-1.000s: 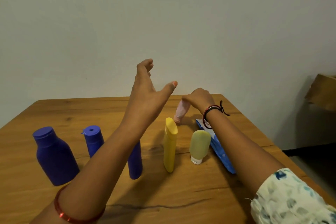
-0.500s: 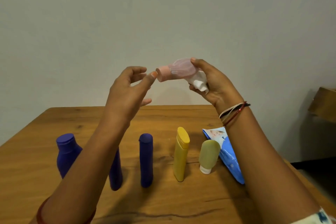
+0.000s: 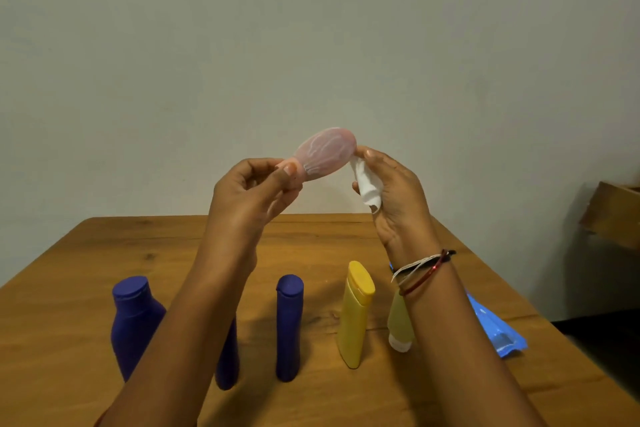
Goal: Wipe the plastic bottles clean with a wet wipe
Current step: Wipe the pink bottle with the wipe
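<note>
Pink squeeze bottle (image 3: 325, 153) is now passing into my left hand (image 3: 249, 194), pinching its cap high above the table's far edge, while my right hand (image 3: 391, 191) is bunching the wet wipe (image 3: 367, 188), readying the scrub.

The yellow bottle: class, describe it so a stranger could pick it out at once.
On the wooden table, a row of bottles stands below the raised hands. The yellow bottle stands upright, right of the slim purple bottle. It is the only bright yellow one, with a slanted flip cap.

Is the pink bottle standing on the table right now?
No, the pink bottle is held up in the air above the table, its cap end pinched by the left hand.
</note>
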{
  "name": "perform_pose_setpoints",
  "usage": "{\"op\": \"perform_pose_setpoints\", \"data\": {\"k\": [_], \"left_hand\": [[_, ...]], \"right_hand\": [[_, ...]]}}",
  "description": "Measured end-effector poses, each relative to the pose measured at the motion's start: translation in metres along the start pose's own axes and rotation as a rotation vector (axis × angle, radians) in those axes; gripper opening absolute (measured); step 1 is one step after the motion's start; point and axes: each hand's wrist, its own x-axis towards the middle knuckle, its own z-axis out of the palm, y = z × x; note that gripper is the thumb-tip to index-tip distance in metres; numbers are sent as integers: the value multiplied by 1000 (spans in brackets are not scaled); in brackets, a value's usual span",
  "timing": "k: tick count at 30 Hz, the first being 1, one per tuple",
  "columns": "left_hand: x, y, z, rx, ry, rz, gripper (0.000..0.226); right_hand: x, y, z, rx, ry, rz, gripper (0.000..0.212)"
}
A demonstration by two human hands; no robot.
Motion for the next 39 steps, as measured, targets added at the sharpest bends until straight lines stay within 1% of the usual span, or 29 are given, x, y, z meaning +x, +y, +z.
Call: {"op": "perform_pose_setpoints", "data": {"k": [4,6,9,11,12,14,16,17,19,22,26,29,31,32,34,37,39], "left_hand": [[4,3,-6,-122,8,-23,12],[5,4,-8,-177,16,-26,11],[8,4,-8,-241,7,-61,10],[9,3,-7,-303,-8,-106,7],[9,2,-6,-332,-18,-130,6],[8,1,-4,-375,-39,-177,6],[8,1,-3,-412,-51,-208,6],[7,1,-3,-432,-52,-225,7],[7,2,-3,-456,-50,-261,11],[7,1,-2,-468,-53,-272,16],[7,1,-1,-510,-42,-268,26],[7,-2,0,-525,-60,-264,16],[7,-3,0,-515,-70,-250,16],[6,-3,0,-494,-76,-240,18],[6,-4,-1,-445,-86,-232,21],[8,-5,-3,-378,-69,-233,11],[9,-6,-4,-326,-74,-222,9]], "right_hand": [[-7,5,5,-4,67,-94,10],[-10,6,7,-44,80,-156,16],[-18,7,11,-161,3,-364,29],[-24,9,16,-319,-33,-552,30],[-27,11,18,-414,-9,-654,28],[-27,12,22,-575,111,-853,21],[-23,12,21,-635,239,-975,19],[-20,10,21,-642,287,-1001,19],[-15,8,19,-662,330,-1023,21],[-13,10,20,-740,291,-1075,27],[-27,25,24,-797,147,-1162,35],[-39,41,27,-876,-44,-1225,39],[-41,44,25,-932,-126,-1262,40],[-39,43,23,-950,-129,-1275,38],[-31,35,16,-957,-56,-1266,35],[-15,18,4,-935,120,-1180,33],[-7,11,-1,-935,170,-1104,31]]}}
